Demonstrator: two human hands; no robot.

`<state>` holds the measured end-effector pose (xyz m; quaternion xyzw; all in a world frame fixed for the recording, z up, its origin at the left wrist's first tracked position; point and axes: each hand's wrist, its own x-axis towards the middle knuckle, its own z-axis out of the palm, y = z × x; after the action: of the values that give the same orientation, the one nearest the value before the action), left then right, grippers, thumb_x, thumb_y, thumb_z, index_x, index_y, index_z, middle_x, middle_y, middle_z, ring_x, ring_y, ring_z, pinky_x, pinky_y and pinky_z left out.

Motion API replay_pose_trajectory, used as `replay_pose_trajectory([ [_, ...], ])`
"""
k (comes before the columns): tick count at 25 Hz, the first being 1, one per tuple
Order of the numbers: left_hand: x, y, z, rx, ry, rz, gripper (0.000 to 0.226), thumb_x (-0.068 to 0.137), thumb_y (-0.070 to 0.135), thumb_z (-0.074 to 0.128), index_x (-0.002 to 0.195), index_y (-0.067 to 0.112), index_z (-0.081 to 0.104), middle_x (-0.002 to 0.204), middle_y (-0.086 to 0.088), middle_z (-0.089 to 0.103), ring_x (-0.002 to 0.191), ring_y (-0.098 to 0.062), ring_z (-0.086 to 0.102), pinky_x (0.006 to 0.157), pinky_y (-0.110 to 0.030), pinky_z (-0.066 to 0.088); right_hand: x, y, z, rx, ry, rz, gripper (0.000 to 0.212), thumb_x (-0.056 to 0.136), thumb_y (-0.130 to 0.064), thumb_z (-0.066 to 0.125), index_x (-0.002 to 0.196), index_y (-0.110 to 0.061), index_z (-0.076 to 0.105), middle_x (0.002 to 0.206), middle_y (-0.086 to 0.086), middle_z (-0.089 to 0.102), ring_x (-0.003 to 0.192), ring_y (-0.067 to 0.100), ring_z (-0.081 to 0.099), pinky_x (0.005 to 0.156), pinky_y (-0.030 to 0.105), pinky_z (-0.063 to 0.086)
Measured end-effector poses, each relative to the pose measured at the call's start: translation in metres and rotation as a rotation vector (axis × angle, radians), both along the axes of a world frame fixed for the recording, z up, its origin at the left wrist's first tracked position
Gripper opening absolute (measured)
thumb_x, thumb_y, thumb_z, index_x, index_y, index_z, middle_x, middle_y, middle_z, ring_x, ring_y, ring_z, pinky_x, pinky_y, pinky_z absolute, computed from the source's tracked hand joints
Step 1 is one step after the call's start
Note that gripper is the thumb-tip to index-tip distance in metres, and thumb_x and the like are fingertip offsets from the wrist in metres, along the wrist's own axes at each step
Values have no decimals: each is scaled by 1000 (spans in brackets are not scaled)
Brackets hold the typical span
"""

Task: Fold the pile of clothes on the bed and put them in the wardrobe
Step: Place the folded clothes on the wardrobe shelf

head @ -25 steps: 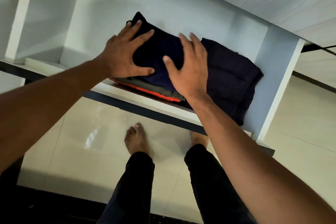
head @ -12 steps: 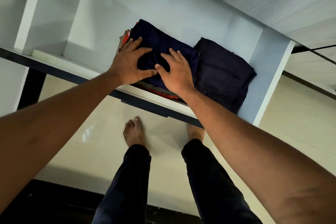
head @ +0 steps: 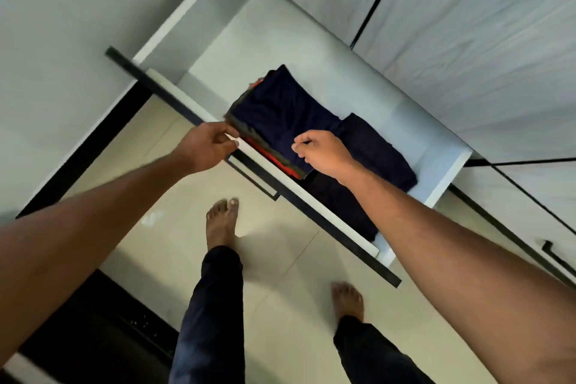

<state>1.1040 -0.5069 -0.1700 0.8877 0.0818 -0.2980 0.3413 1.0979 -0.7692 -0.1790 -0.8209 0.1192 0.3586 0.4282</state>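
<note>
A person is standing over an open wardrobe drawer, looking down at both bare hands. A stack of folded clothes, navy on top with grey and orange layers showing at its edge, is lying inside the drawer, directly under and between the hands. The left hand is reaching to the stack's nearest corner, its curled fingers and thumb pinching that corner just above the drawer's front rim. The right hand is resting on the navy top layer with its fingers curled into a loose fist; whether it is gripping the cloth is unclear. The hands are apart, one at each side of the stack's front edge. A second dark folded pile is lying just beyond the right hand, touching the stack. A black handle is sitting on the drawer front below the left hand. Below the arms, bare feet are standing on a pale tiled floor. Closed pale doors are showing beyond the hands.
</note>
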Motion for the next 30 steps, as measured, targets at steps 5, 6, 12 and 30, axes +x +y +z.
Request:
replay_pose_trajectory([
  [5, -109, -16, 20, -54, -48, 312, 13, 96, 22, 64, 106, 20, 71, 95, -7, 72, 87, -26, 66, 74, -31, 50, -51, -16, 15, 17, -81, 161, 16, 91, -35, 68, 105, -27, 73, 100, -8, 74, 102, 15, 69, 100, 41, 54],
  [6, -136, -23, 26, -87, -34, 389, 13, 95, 21, 64, 106, 20, 71, 97, -11, 72, 86, -27, 66, 75, -32, 50, -68, -18, 22, 21, -72, 192, 13, 90, -35, 69, 100, -28, 73, 99, -8, 74, 101, 15, 69, 99, 42, 55],
  [12, -314, -51, 88, -159, 3, 568, 19, 98, 20, 61, 114, 17, 69, 104, -6, 71, 96, -23, 68, 84, -33, 54, -193, 4, 47, -33, 49, 416, 13, 89, -27, 71, 76, -27, 69, 87, -2, 73, 90, 24, 71, 94, 51, 56],
  [30, -919, 75, 132, -138, -179, 1233, 13, 91, 19, 67, 92, 32, 71, 78, 11, 69, 71, -3, 64, 69, -20, 50, -667, 252, 134, 172, -150, 774, 14, 92, -24, 70, 79, -29, 75, 71, -3, 74, 71, 18, 68, 78, 47, 57],
])
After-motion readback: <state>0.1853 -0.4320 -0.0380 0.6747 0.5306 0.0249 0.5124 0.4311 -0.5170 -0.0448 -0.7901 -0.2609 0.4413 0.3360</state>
